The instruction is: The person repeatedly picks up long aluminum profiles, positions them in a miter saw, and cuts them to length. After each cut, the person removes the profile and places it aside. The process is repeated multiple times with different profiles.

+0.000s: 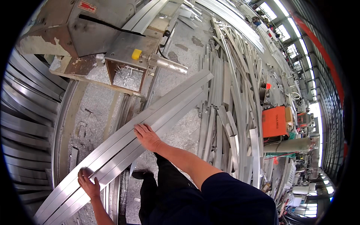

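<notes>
Two long, flat silver metal profiles (165, 98) lie side by side, slanting from the lower left to the upper right, with a narrow dark gap along part of their length. My left hand (89, 184) rests on their near-left part, its fingers on the far profile and its thumb spread apart. Farther along, my right hand (147, 137) lies across the profiles, fingers stretched over the top surface. Neither hand visibly wraps around them; the undersides are hidden. The far ends reach out over the floor toward a heap of metal lengths.
A cutting machine (101, 33) with a metal table, yellow block (136, 54) and cylinder (168, 63) stands at the upper left. Many metal lengths (26, 127) are stacked at left. Loose profiles (232, 93) cover the floor at right, near an orange box (275, 122) and a gas cylinder (288, 145).
</notes>
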The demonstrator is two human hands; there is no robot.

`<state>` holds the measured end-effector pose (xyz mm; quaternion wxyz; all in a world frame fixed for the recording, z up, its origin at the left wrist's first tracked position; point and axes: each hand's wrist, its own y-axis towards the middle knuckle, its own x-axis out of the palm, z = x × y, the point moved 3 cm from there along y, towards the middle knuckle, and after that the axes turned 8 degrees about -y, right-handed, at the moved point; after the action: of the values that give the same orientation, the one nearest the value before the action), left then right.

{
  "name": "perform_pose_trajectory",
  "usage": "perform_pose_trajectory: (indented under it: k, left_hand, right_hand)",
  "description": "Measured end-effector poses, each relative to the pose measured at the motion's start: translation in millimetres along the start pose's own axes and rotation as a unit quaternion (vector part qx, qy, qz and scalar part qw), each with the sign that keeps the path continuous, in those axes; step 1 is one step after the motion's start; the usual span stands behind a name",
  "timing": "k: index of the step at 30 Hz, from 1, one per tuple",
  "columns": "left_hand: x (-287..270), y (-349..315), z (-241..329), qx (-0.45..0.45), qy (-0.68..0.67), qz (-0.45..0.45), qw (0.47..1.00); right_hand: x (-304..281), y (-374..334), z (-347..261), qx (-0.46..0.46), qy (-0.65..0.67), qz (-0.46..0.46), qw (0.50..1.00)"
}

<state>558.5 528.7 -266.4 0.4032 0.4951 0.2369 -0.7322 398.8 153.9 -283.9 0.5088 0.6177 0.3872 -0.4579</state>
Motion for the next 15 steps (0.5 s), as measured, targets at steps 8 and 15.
perform_pose_trajectory:
  k: [8, 15]
  left_hand:
    - [29, -19, 17, -0.012, 0.136, -0.045, 0.990]
    - [31, -27, 10, -0.005, 0.128, -0.029, 0.991]
  right_hand:
    - [-4, -9, -8, 0.001, -0.023, 0.000, 1.000]
    - [-16, 0, -2, -0.027, -0.012, -0.003, 1.000]
